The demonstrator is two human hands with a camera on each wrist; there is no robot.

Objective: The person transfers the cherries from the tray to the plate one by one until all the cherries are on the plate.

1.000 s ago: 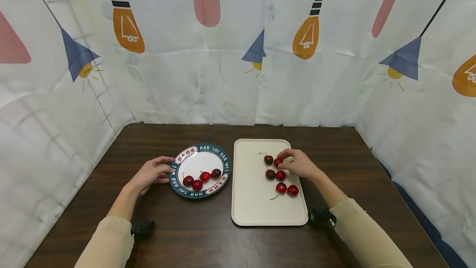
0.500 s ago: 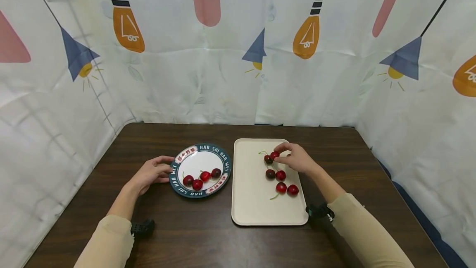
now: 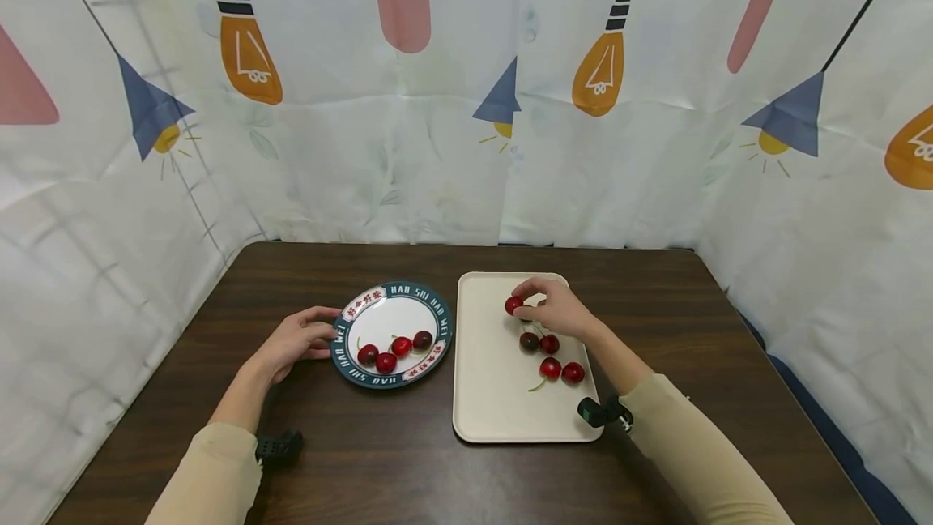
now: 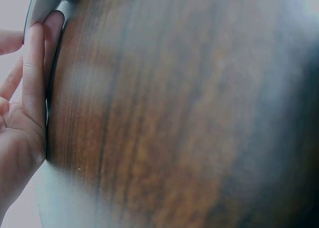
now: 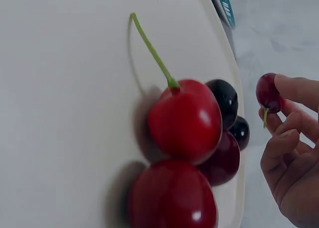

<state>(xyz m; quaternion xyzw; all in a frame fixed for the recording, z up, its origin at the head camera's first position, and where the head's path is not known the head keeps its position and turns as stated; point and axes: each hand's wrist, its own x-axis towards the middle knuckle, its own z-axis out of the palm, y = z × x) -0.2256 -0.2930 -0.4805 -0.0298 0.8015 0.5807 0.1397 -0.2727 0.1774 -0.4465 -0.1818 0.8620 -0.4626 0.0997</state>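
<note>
We see the right hand (image 3: 555, 309) pinching a glossy dark-red round cherry (image 3: 513, 305) between thumb and fingertips, above the far part of a cream rectangular tray (image 3: 496, 403); its green stem hangs down in the right wrist view. The left hand (image 3: 304, 339) grasps nothing, its extended fingers touching a round white plate with a blue-green lettered border (image 3: 397, 317). We judge the step to be a transfer from tray to plate; the next move calls for a leftward carry over the tray's raised edge and the narrow strip of brown wood-grain table (image 3: 408, 460). Four red and dark-red cherries (image 3: 386, 362) occupy the plate's near half, leaving room beyond.
</note>
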